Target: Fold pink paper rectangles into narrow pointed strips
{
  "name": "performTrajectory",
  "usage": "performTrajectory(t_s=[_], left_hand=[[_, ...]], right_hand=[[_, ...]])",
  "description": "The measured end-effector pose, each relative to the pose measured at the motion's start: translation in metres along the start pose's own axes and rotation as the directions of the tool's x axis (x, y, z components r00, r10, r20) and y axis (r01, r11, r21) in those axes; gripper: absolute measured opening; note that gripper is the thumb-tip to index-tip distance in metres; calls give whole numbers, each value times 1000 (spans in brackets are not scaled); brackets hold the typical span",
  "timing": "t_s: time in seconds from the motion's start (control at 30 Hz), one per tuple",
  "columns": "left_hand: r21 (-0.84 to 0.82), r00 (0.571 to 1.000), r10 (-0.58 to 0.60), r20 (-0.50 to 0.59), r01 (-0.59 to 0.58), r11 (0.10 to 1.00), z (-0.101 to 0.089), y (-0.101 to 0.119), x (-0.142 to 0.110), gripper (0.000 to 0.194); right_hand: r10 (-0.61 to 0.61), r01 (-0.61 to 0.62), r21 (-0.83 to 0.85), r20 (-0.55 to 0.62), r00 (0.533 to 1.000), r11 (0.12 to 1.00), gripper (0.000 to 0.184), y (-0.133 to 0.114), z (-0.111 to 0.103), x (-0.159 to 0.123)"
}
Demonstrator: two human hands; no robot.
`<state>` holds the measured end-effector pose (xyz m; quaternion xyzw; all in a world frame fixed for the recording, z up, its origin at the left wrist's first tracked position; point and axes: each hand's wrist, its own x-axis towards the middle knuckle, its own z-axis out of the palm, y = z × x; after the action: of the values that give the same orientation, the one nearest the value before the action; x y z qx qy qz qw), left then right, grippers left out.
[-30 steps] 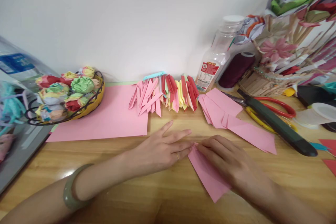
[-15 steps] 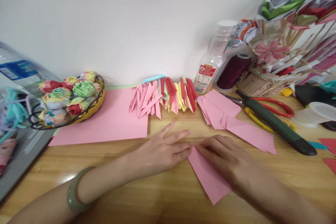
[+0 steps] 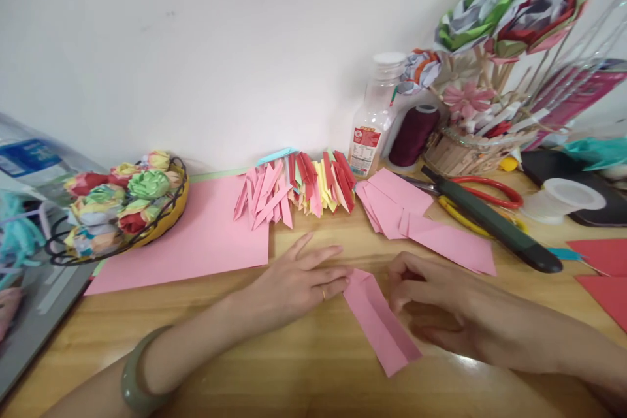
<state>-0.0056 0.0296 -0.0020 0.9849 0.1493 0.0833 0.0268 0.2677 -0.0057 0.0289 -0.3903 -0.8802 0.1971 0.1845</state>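
Observation:
A pink paper strip [image 3: 375, 323] lies slantwise on the wooden table, its right long edge creased and partly raised, a folded corner at its far end. My left hand [image 3: 304, 281] rests with spread fingers, the fingertips touching the strip's upper left corner. Just right of the strip is my right hand [image 3: 431, 300], apart from the paper, fingers loosely curled and holding nothing I can see. Beyond the hands are flat pink paper pieces [image 3: 445, 238] and a row of folded pink strips [image 3: 264, 192] beside folded red and yellow ones [image 3: 321, 183].
A large pink sheet [image 3: 210, 235] lies under a basket of paper flowers [image 3: 181, 209] at left. Along the right stand a clear bottle [image 3: 367, 124], purple thread [image 3: 414, 137], a dark green cutter [image 3: 490, 219], scissors [image 3: 509, 192] and a white spool [image 3: 561, 199].
My right hand has lifted off the pink strip and moved right, baring its creased edge. My left hand stays at the corner. The view has shifted slightly.

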Motion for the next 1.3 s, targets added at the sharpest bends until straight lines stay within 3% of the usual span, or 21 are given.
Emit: performTrajectory(t_s=[0.1,0.2,0.33,0.47,0.53,0.67,0.87,1.03,1.17,1.3], left_hand=[[5,1000,4,-24,-4,1000,2,-1,0,33],[10,1000,2,-25,-2,1000,2,-2,0,34],[65,994,9,-107,-2,998,1,0,0,34],[59,946,20,-324,-1,998,-2,13,1,28],[28,930,15,-368,-4,1000,-3,21,3,24],[104,947,11,-320,23,994,1,29,6,19],[80,960,3,-282,20,997,3,27,7,19],[51,954,-21,-299,38,998,4,30,7,19],[-11,958,-123,-258,124,992,10,35,8,22],[-93,950,-225,-216,209,973,15,37,9,26]], right_hand=[[-47,9,191,195,980,982,12,-6,2,1],[-34,0,203,162,986,979,11,-9,3,1],[-171,134,176,211,963,975,18,-12,9,3],[-116,117,-24,44,992,993,20,-9,27,5],[-103,100,-82,-39,994,992,20,-7,36,6],[-139,133,-98,-66,988,986,19,-6,41,7],[-134,130,-82,-41,990,988,20,-8,36,10],[13,-11,32,-66,998,999,19,-12,43,10],[153,-147,72,-75,985,986,18,-16,47,13],[184,-176,74,-119,976,982,18,-18,49,17]])
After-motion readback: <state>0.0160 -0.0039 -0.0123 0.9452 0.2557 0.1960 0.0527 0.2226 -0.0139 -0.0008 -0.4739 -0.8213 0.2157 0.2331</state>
